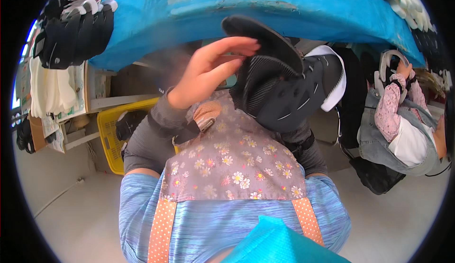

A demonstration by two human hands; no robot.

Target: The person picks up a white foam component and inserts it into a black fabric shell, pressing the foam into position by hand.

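A wide blue table [294, 2] is arching across the top of the view, and the person is sitting close under its edge in a blue top and a flowered apron [232, 168] with orange dotted straps. To the right a co-worker [403, 130] in a pink patterned sleeve and grey overall is handling a white-rimmed shoe piece of their own. A yellow crate [110, 135] is standing on the floor to the person's left, with stacks of black and white shoe parts [71, 31] hanging at the table's left end. In front of the chest the person is lifting a black shoe upper [289, 92] with a white heel edge, a dark sole [260, 35] pressed against its top. The left hand [208, 71] is lying open and flat, fingers stretched along the sole's side and touching it rather than gripping. The right hand is hidden behind the shoe, so whether it is clasping the upper cannot be told, though its sleeve is showing below. Since the left palm is only pressing, the sole could be sliding out of line or dropping into the lap if the hidden grasp is loosening.
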